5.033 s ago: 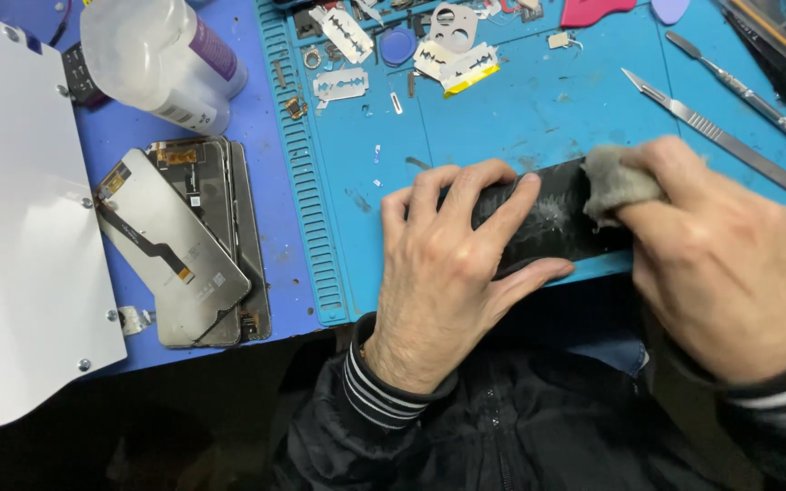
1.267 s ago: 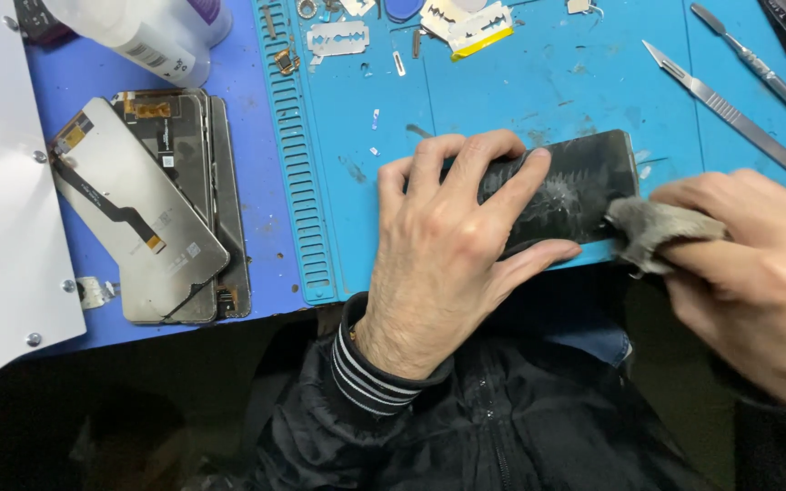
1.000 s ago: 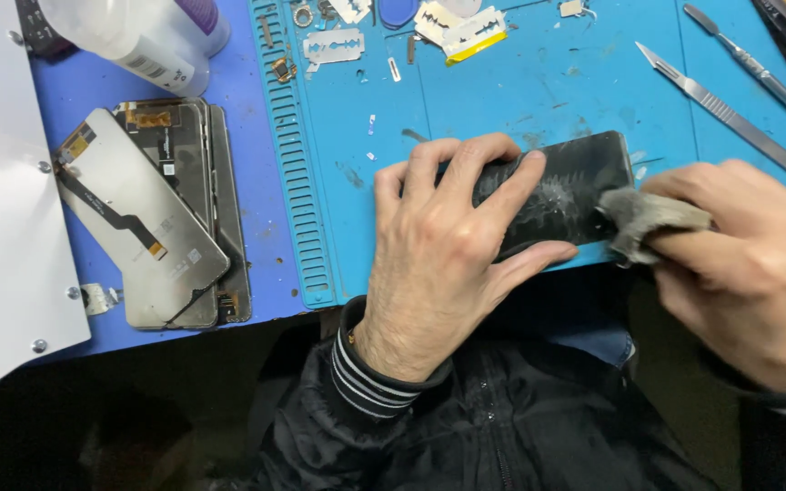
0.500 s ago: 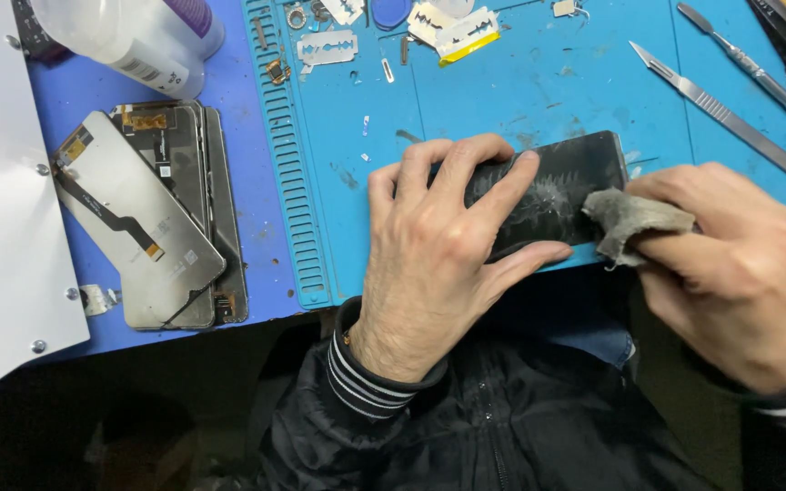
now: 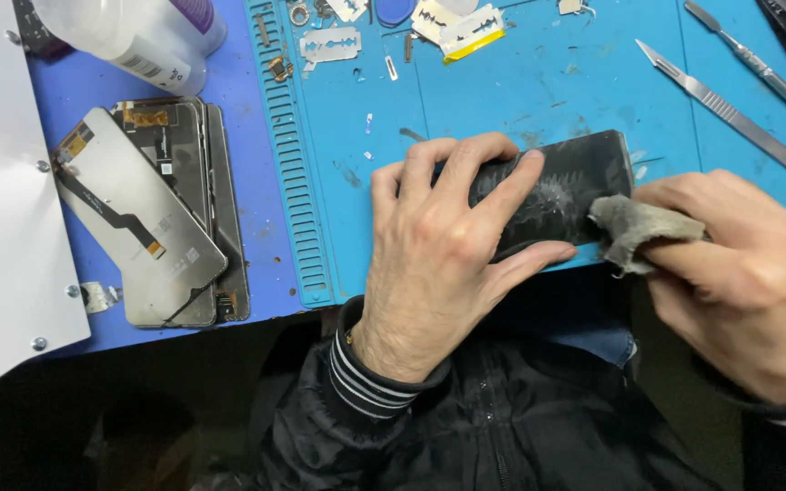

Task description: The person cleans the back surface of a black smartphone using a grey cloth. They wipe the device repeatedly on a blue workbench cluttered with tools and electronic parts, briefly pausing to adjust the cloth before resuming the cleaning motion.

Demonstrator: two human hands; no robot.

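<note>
Head view: left hand [image 5: 443, 264] lies flat on the dark phone panel [image 5: 566, 195], fingers spread, pinning it at the near edge of the blue mat [image 5: 520, 91]. Right hand [image 5: 743, 273] pinches a grey rag [image 5: 634, 232] against the panel's right end. Looks like the wipe-down step; smears show on the glass. Next move calls for firm hold-down and even rag strokes. Scalpel [image 5: 725, 109] lies beyond the right hand; spare screens [image 5: 138, 218] well left of the left hand.
</note>
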